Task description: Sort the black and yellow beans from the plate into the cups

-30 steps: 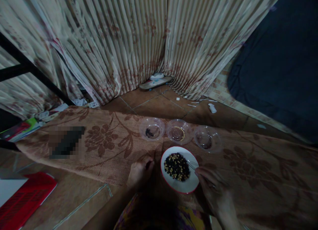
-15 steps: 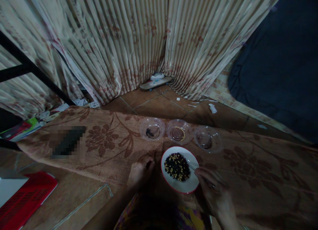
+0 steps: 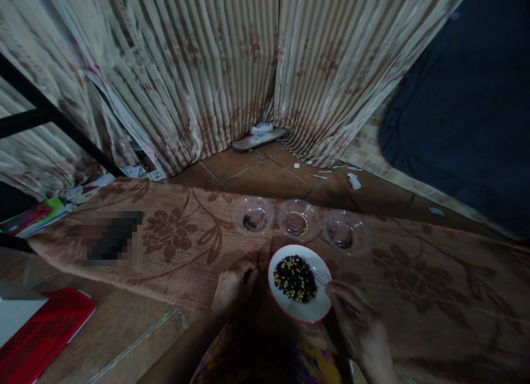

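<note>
A white plate with a red rim lies on the brown flowered cloth, bearing a heap of mixed dark and pale yellow beans. My right hand is at the plate's right edge, fingers closed on a thin wire tool that looks like a small whisk. Its wire end reaches over the plate beside the heap. To the left of the plate my left hand rests on the cloth, curled into a fist, with nothing visible in it. Beyond the plate stand three clear plastic bowls: the left bowl holds some dark bits, the middle bowl pale yellow ones, the right bowl a few dark reddish ones.
The cloth covers a long low surface. A blurred dark object lies on its left part. Behind are a tiled floor, a skateboard and striped curtains. A red and white box stands at the lower left.
Almost nothing differs. My right hand and the wire tool have shifted very slightly at the plate's edge; my left hand, the plate and the bowls stay put.
</note>
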Demonstrator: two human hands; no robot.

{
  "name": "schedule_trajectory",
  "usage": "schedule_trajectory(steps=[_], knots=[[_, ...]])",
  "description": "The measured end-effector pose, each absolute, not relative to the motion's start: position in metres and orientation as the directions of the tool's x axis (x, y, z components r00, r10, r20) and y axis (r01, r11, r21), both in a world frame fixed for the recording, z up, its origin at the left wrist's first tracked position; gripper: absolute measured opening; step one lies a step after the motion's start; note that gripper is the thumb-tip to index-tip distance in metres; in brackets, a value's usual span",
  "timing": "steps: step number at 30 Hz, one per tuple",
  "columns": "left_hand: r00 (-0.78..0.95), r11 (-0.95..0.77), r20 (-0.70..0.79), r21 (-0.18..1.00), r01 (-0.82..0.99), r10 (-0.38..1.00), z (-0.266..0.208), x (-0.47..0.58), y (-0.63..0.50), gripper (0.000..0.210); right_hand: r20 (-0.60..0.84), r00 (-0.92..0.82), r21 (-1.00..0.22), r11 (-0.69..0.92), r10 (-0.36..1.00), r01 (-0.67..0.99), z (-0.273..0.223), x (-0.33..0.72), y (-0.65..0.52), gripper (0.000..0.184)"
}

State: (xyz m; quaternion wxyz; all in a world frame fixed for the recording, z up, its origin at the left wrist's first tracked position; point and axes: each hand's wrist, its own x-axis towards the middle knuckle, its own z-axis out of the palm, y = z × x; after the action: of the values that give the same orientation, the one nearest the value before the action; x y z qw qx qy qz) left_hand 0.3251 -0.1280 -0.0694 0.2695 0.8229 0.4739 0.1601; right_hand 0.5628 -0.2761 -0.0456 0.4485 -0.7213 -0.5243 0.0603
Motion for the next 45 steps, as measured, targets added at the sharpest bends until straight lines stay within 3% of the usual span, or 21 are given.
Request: schedule_trajectory(steps=[9,20,30,39,45], knots=[[0.504,-0.431,0.047,0.589,0.684,0.863,-0.068,0.326,-0.128,0.015,0.335,0.448,-0.733,-0.069,0.829,0.677,-0.052,0.564,-0.283,0.015],[0.514,-0.425,0.005,0.569,0.704,0.858,-0.068,0.326,-0.128,0.016,0.393,0.466,-0.736,-0.033,0.793,0.676,-0.047,0.563,-0.278,0.013],[0.497,-0.401,-0.020,0.563,0.723,0.868,-0.067,0.327,-0.128,0.015,0.310,0.567,-0.812,-0.098,0.763,0.575,-0.040,0.562,-0.280,0.019],[0.503,-0.398,-0.025,0.578,0.712,0.864,-0.068,0.324,-0.126,0.016,0.596,0.615,-0.668,-0.106,0.516,0.736,0.002,0.616,-0.257,0.024],[0.504,-0.413,-0.002,0.571,0.709,0.864,-0.073,0.323,-0.126,0.016,0.562,0.674,-0.720,-0.118,0.479,0.684,-0.006,0.636,-0.249,0.025]])
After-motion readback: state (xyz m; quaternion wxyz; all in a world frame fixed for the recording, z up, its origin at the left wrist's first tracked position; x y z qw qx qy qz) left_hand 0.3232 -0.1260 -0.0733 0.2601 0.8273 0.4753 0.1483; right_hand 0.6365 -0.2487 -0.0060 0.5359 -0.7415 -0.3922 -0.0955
